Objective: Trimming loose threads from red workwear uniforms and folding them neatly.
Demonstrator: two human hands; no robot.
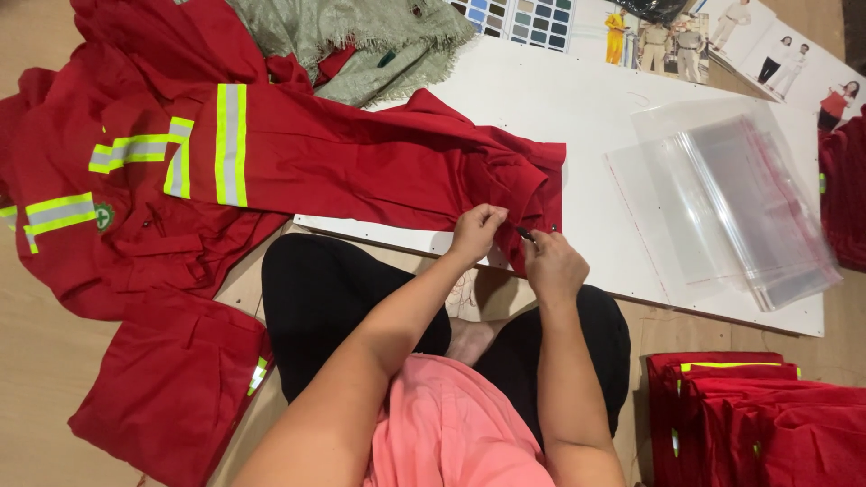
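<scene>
A red work garment (361, 162) with yellow and grey reflective stripes lies spread over a white board (577, 117) and the floor to the left. My left hand (476, 231) pinches the red cloth at its near right corner, at the board's front edge. My right hand (552, 267) is closed on the same corner a little to the right, with a small dark tool (526, 234) sticking out between its fingers; what kind of tool I cannot tell. I sit cross-legged in black trousers and a pink top.
A pile of clear plastic bags (731, 207) lies on the board's right side. Folded red garments (767, 415) are stacked at bottom right, another folded piece (171, 388) at bottom left. A grey-green fringed cloth (361, 36), colour swatch cards (523, 18) and printed pictures lie at the back.
</scene>
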